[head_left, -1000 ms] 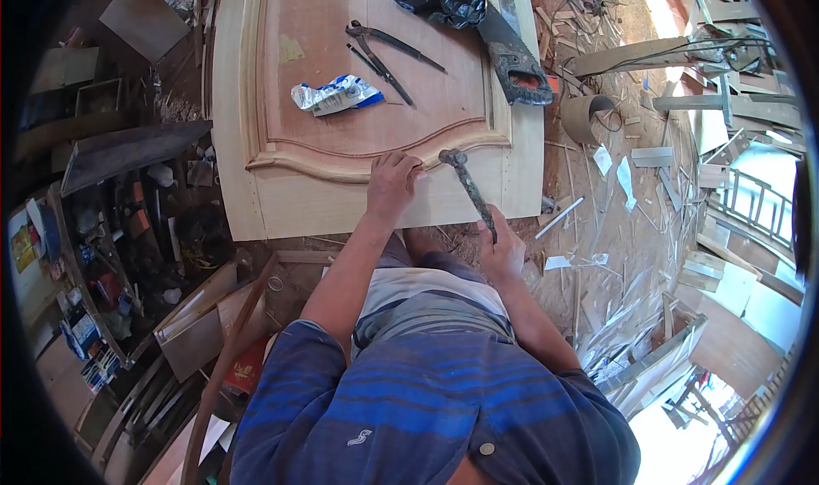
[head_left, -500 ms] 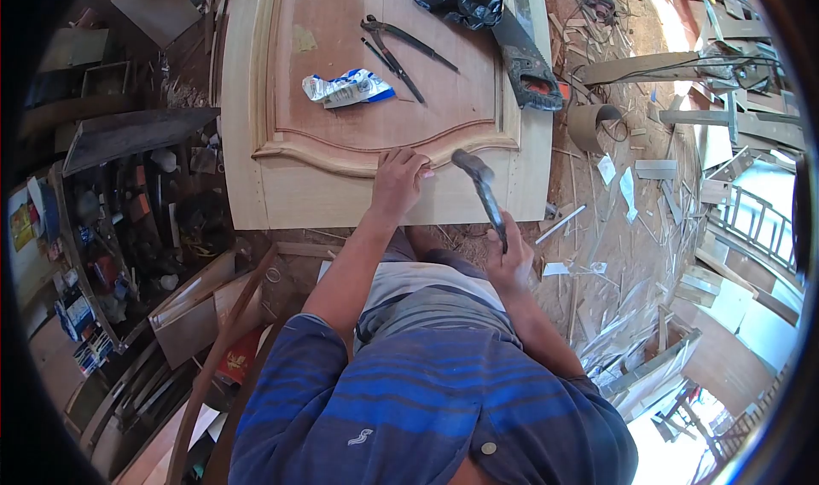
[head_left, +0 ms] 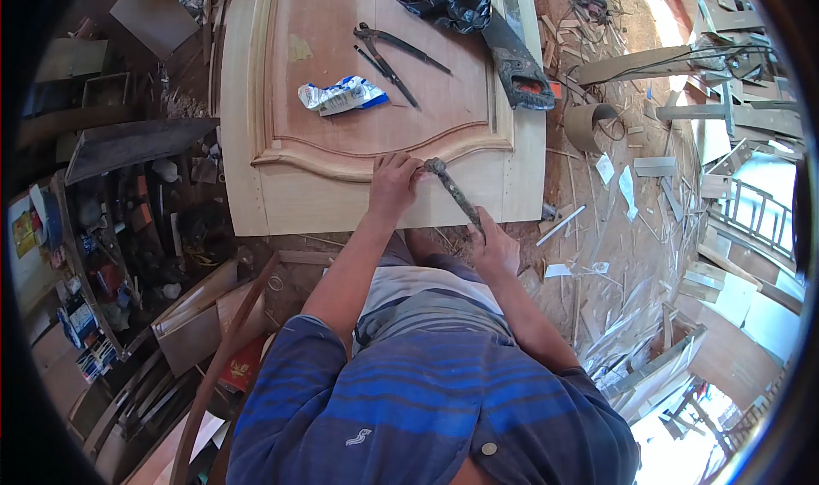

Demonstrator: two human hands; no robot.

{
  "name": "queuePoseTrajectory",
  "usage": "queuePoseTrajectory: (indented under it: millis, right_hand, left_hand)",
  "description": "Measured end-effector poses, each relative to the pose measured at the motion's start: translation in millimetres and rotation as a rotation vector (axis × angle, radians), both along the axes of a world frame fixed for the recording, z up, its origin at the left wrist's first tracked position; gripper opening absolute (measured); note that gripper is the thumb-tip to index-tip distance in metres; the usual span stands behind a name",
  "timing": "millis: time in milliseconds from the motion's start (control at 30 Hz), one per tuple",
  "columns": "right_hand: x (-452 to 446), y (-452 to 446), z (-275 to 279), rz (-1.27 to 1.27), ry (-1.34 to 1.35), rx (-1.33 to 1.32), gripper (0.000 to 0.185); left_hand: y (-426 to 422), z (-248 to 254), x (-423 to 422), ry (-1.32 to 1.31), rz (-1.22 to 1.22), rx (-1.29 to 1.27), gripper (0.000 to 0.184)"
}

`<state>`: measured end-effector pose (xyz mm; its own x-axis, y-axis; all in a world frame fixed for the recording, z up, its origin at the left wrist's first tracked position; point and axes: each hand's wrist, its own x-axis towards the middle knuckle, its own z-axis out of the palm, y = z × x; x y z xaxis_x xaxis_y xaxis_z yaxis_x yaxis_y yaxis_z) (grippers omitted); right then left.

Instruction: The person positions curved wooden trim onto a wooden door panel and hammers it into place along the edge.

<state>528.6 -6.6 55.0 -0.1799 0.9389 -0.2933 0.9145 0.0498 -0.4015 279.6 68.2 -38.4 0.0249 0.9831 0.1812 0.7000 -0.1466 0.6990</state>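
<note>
My right hand (head_left: 496,250) grips the handle of a hammer (head_left: 459,197), its head up beside the fingertips of my left hand (head_left: 392,186). My left hand rests at the curved moulding of a wooden door panel (head_left: 299,212), fingers pinched together; whatever they hold is hidden. Farther up the panel lie a pair of pincers (head_left: 406,48) with spread handles and a crumpled white-and-blue packet (head_left: 341,98). A handsaw (head_left: 520,75) lies along the panel's right side, partly under a black plastic bag (head_left: 439,5).
Wood offcuts, paper scraps and a curved brown band (head_left: 583,128) litter the ground on the right. A timber beam (head_left: 636,67) with a cable lies there too. On the left stands a cluttered dark shelf (head_left: 102,255) with boards leaning near it.
The hammer has swung left and its head is now beside my left fingertips. My right hand has shifted slightly left with it. My left hand stays at the moulding.
</note>
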Motion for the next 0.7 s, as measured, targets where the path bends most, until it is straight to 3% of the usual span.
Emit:
queuePoseTrajectory:
  millis: [100, 200, 300, 333, 433, 533, 633, 700]
  right_hand:
    - [-4.7, -1.7, 12.5, -0.103, 0.385, 0.266, 0.048]
    - [1.4, -17.6, -3.8, -0.204, 0.430, 0.318, 0.047]
    - [1.0, -1.7, -11.4, -0.027, 0.021, 0.026, 0.046]
    - [0.8, 4.1, -3.6, -0.059, 0.000, -0.050, 0.047]
    - [-0.7, -3.3, 4.2, -0.160, 0.360, 0.235, 0.046]
    - [1.0, -12.9, -15.7, -0.125, 0.366, 0.381, 0.045]
    - [-4.1, 3.0, -1.5, -0.023, -0.024, -0.045, 0.042]
    - [-5.8, 3.7, 8.4, -0.075, 0.187, 0.103, 0.043]
  left_hand:
    - [2.0, -1.2, -1.0, -0.007, -0.003, -0.009, 0.018]
    - [-2.0, -3.1, -0.7, 0.000, -0.006, -0.026, 0.018]
    - [5.0, -4.7, 0.0, 0.017, -0.014, -0.015, 0.019]
    - [1.2, -4.1, -0.5, 0.022, -0.021, -0.026, 0.019]
    - [-0.2, -3.3, -0.3, 0.009, -0.019, -0.006, 0.021]
    - [-0.9, -3.0, -0.4, 0.016, -0.014, -0.009, 0.022]
    - [0.5, -2.7, -1.0, 0.010, -0.013, 0.010, 0.024]
    - [1.5, -2.2, -2.6, 0.004, -0.018, 0.001, 0.022]
